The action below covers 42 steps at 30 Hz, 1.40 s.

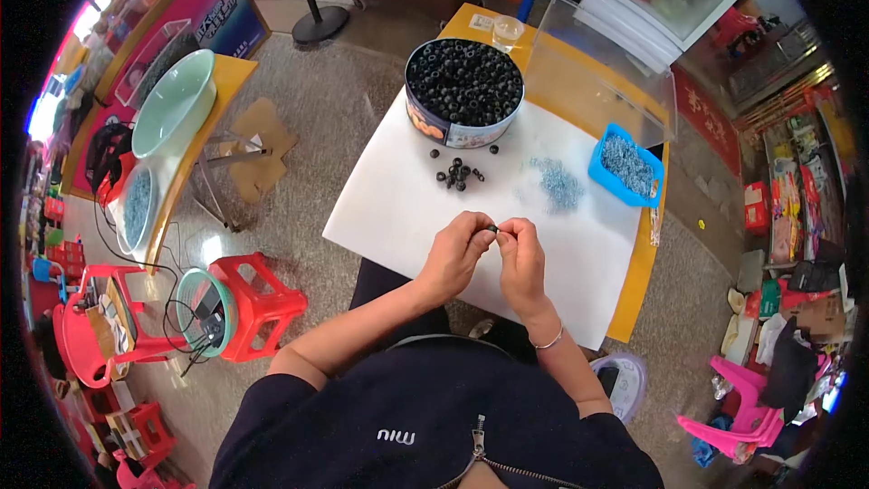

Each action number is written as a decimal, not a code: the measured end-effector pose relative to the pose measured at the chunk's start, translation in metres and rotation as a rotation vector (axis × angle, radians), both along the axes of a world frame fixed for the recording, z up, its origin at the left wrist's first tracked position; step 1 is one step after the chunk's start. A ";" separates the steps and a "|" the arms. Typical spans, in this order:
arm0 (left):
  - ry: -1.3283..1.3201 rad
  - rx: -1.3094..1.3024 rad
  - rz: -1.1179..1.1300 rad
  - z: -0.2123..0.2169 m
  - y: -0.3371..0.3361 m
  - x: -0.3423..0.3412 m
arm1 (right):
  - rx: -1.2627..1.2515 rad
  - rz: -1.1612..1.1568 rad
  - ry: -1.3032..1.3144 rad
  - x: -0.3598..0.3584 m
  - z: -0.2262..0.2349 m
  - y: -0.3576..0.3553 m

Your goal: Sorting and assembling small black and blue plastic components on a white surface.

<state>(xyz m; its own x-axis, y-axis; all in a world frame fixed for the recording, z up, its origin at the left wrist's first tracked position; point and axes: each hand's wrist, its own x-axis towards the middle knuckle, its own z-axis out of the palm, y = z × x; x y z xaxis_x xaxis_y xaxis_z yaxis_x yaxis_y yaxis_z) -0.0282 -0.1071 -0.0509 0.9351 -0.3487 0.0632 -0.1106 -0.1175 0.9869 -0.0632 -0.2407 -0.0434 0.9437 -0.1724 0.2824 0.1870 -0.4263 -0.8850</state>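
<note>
Over the near part of a white board (380, 217), both hands meet fingertip to fingertip. My left hand (453, 255) pinches a small black bead-like piece (491, 228). Closed in a pinch right beside it, my right hand (522, 267) has its fingertips against the piece; whatever else it holds is too small to make out. Beyond the hands lies a loose cluster of black round pieces (460, 174). A round tin (466, 136) behind it is heaped with the same kind. Tiny blue pieces (559, 186) are spread to the right.
A blue tray (602, 183) of tiny blue pieces stands at the board's right edge. Behind are a clear plastic cup (507, 32) and a transparent panel (588, 63). Left are a side table with a pale green basin (176, 104), a red stool (258, 299) and cables.
</note>
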 end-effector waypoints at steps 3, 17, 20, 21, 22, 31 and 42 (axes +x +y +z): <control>0.034 -0.013 -0.035 0.002 0.002 0.009 | 0.039 -0.017 0.103 0.008 0.003 -0.003; 0.183 0.049 -0.119 0.023 -0.025 0.010 | -0.015 -0.044 0.094 0.007 0.008 -0.029; 0.561 -0.216 -0.191 0.013 -0.033 0.009 | -0.147 -0.047 -0.011 0.003 -0.005 -0.039; 0.655 -0.309 -0.217 0.008 -0.036 0.007 | -0.208 -0.050 -0.047 0.001 -0.008 -0.043; 0.812 -0.423 -0.246 0.006 -0.038 0.007 | -0.255 -0.052 -0.076 -0.002 -0.007 -0.046; 0.780 -0.504 -0.181 0.009 -0.050 0.007 | -0.066 -0.026 -0.093 -0.018 -0.005 -0.074; 0.867 -0.614 -0.224 -0.016 -0.031 -0.003 | -0.669 -0.287 -0.053 -0.030 -0.033 -0.096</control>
<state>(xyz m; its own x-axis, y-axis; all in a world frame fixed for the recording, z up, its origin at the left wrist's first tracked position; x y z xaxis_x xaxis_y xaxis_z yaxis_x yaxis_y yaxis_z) -0.0307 -0.1382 -0.0664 0.6645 -0.6511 -0.3668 0.6953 0.3589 0.6227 -0.0936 -0.3366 -0.0762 0.8694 -0.1848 0.4582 0.0224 -0.9117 -0.4103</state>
